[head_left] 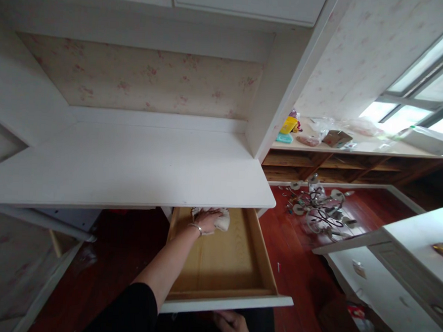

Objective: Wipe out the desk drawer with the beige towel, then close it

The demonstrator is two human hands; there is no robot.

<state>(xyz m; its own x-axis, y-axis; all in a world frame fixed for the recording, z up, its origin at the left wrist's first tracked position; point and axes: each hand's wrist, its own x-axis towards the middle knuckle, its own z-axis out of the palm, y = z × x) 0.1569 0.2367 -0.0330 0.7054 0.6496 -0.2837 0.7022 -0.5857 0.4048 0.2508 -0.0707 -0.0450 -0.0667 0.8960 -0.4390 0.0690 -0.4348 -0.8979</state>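
My left hand reaches into the back of a pulled-out wooden drawer, with a bracelet at its wrist. Its fingers press on a bunched cream cloth against the drawer's bottom, close under the desk edge. Below the white drawer front is my right hand, its fingers curled. Whatever those fingers may hold is hidden.
The white desktop overhangs the drawer. A chandelier with loose parts lies on the red floor to the right. Nearer stands a white cabinet. Bags and a box sit on the low shelf unit by the window.
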